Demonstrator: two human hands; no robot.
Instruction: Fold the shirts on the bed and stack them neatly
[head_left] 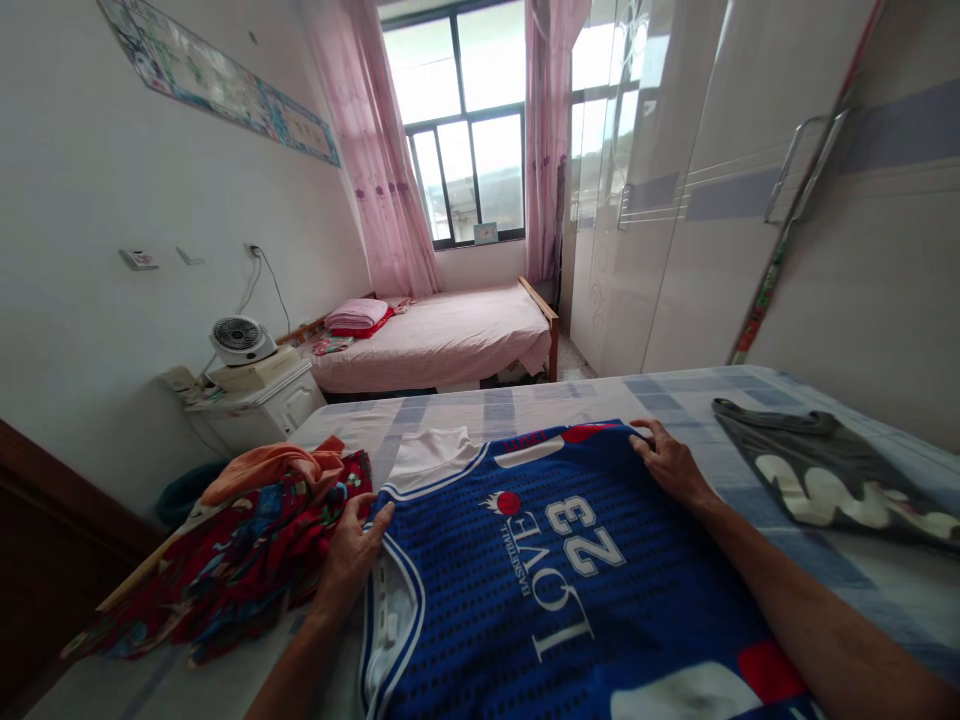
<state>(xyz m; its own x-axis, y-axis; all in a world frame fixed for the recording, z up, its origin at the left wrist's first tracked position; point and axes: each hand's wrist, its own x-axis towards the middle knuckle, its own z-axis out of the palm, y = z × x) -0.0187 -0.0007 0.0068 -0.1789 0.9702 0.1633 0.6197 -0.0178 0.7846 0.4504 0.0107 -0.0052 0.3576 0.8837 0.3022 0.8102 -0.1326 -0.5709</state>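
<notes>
A blue basketball jersey (480, 570) with white trim, red patches and the number 23 lies spread sideways on the bed in front of me. My left hand (358, 535) pinches its shoulder edge between the neckline and an armhole. At the far right corner, my right hand (666, 462) grips the jersey's edge with thumb and fingers. White cloth (431, 452) shows beyond the jersey's upper left edge. Left of my left hand is a heap of red patterned clothing (255, 540) with an orange garment (281, 468) on top.
Under the clothes is a blue-and-white checked bedspread (465, 405). A dark grey garment (832, 460) lies flat at right. Beyond stand a pink bed (450, 340), a bedside cabinet (281, 405) with a small fan (241, 338), and a white wardrobe (675, 270) along the right.
</notes>
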